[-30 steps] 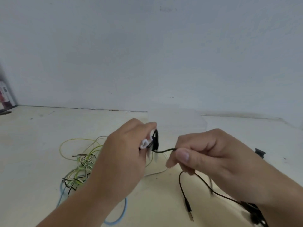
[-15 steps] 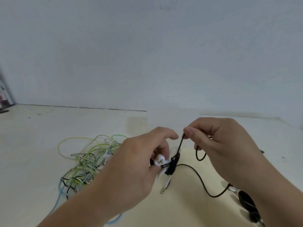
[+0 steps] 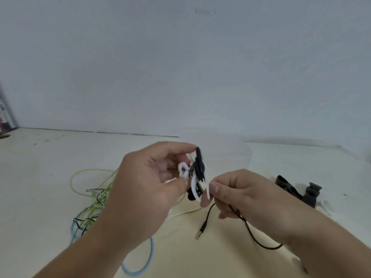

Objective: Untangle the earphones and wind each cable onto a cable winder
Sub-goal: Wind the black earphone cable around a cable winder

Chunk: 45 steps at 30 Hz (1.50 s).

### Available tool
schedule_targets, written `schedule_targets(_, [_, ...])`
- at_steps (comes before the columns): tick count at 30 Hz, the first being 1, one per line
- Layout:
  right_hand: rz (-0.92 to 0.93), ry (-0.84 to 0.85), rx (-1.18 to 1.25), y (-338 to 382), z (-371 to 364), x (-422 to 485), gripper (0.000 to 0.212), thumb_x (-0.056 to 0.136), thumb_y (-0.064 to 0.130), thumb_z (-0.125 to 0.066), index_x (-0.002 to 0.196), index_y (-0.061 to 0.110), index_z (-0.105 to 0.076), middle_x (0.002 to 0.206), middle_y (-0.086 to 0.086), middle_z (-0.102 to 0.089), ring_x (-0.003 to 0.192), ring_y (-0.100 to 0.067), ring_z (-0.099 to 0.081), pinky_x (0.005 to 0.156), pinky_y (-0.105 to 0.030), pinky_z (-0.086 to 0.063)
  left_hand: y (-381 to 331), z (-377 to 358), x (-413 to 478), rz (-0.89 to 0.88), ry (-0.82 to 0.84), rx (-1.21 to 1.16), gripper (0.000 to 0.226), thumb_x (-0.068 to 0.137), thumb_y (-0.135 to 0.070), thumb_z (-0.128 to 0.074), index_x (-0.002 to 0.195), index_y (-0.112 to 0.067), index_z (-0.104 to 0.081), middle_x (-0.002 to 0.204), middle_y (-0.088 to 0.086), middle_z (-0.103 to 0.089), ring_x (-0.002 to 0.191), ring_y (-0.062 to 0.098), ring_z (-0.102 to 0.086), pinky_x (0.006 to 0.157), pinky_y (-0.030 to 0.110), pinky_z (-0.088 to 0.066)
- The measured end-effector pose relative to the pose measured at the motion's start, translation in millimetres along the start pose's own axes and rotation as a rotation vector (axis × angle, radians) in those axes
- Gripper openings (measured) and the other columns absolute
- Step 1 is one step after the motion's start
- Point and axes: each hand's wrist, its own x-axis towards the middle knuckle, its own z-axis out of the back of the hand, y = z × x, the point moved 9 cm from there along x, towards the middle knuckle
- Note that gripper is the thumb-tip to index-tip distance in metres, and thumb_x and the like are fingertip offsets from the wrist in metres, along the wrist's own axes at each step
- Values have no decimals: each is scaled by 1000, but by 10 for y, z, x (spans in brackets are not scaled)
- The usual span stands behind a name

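My left hand [image 3: 146,189] holds up a white cable winder [image 3: 192,183] between thumb and fingers, with turns of black earphone cable [image 3: 198,167] wound around it. Just to its right, my right hand [image 3: 247,199] pinches the loose black cable close to the winder. The rest of that cable loops down past my right wrist, and its metal jack plug [image 3: 200,231] lies on the table. A tangle of green, yellow, striped and blue earphone cables [image 3: 90,207] lies on the table to the left, partly hidden behind my left forearm.
Two black cable winders [image 3: 289,187] [image 3: 312,194] lie on the table to the right, behind my right hand. A white wall rises close behind the cream table [image 3: 50,157]. Some dark object stands at the far left edge [image 3: 5,121].
My right hand has dropped from above the winder to level with it on the right, drawing the black cable round. My left hand has lifted the winder higher. The jack plug now lies farther right.
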Motion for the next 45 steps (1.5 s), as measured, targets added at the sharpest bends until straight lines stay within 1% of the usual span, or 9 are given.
schedule_targets(5, [37, 84, 115, 15, -100, 1, 18, 98, 19, -59, 95, 16, -76, 57, -2, -45, 57, -18, -40, 70, -30, -45, 65, 162, 15, 65, -154, 4, 44, 65, 7, -79, 98, -23, -79, 78, -3, -76, 76, 12, -73, 74, 19, -55])
schedule_targets(12, [35, -135, -34, 69, 108, -40, 14, 99, 25, -57, 85, 24, -57, 70, 0, -74, 74, -47, -58, 57, -40, -26, 40, 333, 18, 64, -256, 112, 38, 73, 15, -75, 96, -16, -75, 82, 3, -78, 78, 16, -76, 76, 20, -58])
schedule_targets(17, [70, -210, -251, 181, 162, -70, 17, 91, 36, -65, 78, 33, -75, 94, 21, -69, 78, -3, -61, 74, -18, -42, 40, 339, 8, 49, -267, 174, 40, 74, 16, -75, 95, -18, -75, 82, 2, -77, 79, 16, -75, 79, 27, -60])
schedule_targets(22, [80, -243, -481, 234, 152, -82, 22, 96, 33, -58, 77, 37, -70, 92, 25, -63, 71, 14, -53, 66, -5, -36, 4, 293, -5, -3, -262, 268, 44, 74, 13, -77, 94, -25, -74, 88, -2, -75, 87, 21, -74, 82, 38, -58])
schedule_targets(26, [59, -179, -234, 220, 149, -94, 26, 96, 12, -59, 79, 26, -72, 76, 17, -71, 61, 4, -59, 59, -8, -40, -38, 330, -9, -23, -292, 273, 42, 73, 8, -78, 92, -28, -73, 88, -3, -75, 87, 20, -74, 82, 34, -58])
schedule_targets(29, [-6, -152, -136, 163, 170, -111, 30, 89, 0, -59, 83, 27, -72, 81, 3, -76, 86, -18, -68, 81, -26, -49, -56, 373, -12, -31, -321, 286, 43, 74, 16, -75, 93, -23, -73, 86, -4, -75, 85, 19, -74, 82, 33, -58])
schedule_targets(36, [-161, -237, -314, 112, 291, -161, 39, 81, -10, -54, 89, 25, -69, 78, 13, -76, 78, -14, -71, 79, -44, -56, -87, 471, -6, -32, -398, 266, 38, 74, 14, -76, 91, -20, -72, 83, -3, -74, 80, 15, -74, 79, 26, -60])
schedule_targets(40, [-232, -268, -381, 36, 360, -160, 36, 84, -5, -60, 85, 30, -70, 73, 23, -72, 60, -1, -68, 57, -27, -53, -156, 546, -43, -63, -477, 282, 43, 75, 13, -76, 87, -28, -70, 82, -2, -74, 79, 13, -73, 77, 21, -58])
schedule_targets(45, [-206, -398, -374, 28, 510, -161, 20, 81, 5, -74, 81, 25, -70, 71, 10, -75, 64, -12, -73, 70, -30, -57, -157, 617, -46, -49, -519, 246, 41, 76, 13, -76, 88, -26, -70, 83, 1, -73, 78, 10, -73, 75, 17, -57])
